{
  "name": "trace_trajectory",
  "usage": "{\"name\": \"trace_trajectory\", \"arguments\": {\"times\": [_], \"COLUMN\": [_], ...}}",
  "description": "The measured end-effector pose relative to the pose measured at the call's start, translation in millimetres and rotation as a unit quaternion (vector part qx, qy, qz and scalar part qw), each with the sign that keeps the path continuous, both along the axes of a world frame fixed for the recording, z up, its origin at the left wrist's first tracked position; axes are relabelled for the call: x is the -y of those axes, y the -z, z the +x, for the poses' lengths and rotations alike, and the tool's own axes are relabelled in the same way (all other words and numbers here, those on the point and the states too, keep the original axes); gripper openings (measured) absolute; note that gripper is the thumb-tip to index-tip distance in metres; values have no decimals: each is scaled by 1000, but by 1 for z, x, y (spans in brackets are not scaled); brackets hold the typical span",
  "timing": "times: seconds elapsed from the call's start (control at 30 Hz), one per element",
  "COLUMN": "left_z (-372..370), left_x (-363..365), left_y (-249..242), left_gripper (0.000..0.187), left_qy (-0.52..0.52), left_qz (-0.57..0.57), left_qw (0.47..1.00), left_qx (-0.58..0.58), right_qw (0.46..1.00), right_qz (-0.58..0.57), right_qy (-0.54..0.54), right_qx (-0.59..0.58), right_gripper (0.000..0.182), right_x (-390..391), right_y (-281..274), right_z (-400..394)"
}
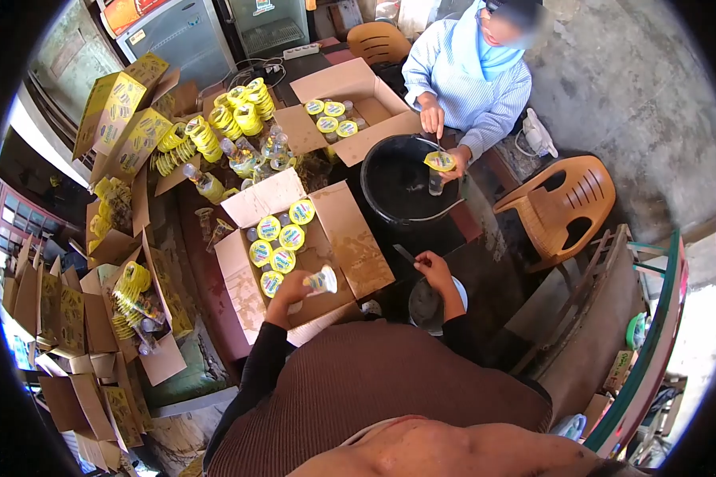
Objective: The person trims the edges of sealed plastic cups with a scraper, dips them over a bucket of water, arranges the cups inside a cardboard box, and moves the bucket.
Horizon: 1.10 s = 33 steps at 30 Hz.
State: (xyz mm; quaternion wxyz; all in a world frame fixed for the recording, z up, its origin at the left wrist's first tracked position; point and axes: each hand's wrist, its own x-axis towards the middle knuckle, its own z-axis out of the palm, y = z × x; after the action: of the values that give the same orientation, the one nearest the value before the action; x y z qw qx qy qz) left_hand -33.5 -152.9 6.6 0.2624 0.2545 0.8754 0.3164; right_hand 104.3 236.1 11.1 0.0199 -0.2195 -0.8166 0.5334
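My left hand point(293, 288) is closed round a clear plastic cup point(321, 281) with yellow print, tilted on its side above the near edge of an open cardboard box point(363, 245). Inside that box stand several cups with yellow-green lids point(292, 237). In my right hand point(433, 270) is a dark, flat blade point(404, 254), probably a knife; its handle is hidden by the fingers. Below this hand sits a pale bucket point(427, 306) with dark contents. A large black tub point(371, 187) stands farther off.
Across the table a co-worker point(473, 87) holds a yellow-lidded cup point(437, 165) over the black tub. A second box point(350, 79) holds lidded cups. Rings of yellow lids or labels point(204, 141) and cartons point(71, 318) crowd the left. An orange chair point(565, 203) stands at right.
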Motion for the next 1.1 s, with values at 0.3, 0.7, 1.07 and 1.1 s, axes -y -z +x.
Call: {"name": "trace_trajectory", "arguments": {"times": [0.3,0.7,1.07,1.1], "left_z": [17,18,7,5], "left_x": [-11,-59,-103,-106], "left_y": [-56,-65,-101,-100], "left_gripper": [57,60,48,50], "left_qy": [-132,-130,-122,-112], "left_qz": [467,425,420,421], "left_qw": [773,870,897,896], "left_qx": [408,213,-69,-90], "right_qw": [992,950,904,902], "right_qz": [-14,124,273,283], "right_qy": [-72,-155,-157,-150], "right_qx": [-103,-241,-290,-290], "right_gripper": [15,28,35,35], "right_x": [66,123,133,133], "right_y": [-79,-149,-173,-173], "right_z": [-30,-47,-48,-48]}}
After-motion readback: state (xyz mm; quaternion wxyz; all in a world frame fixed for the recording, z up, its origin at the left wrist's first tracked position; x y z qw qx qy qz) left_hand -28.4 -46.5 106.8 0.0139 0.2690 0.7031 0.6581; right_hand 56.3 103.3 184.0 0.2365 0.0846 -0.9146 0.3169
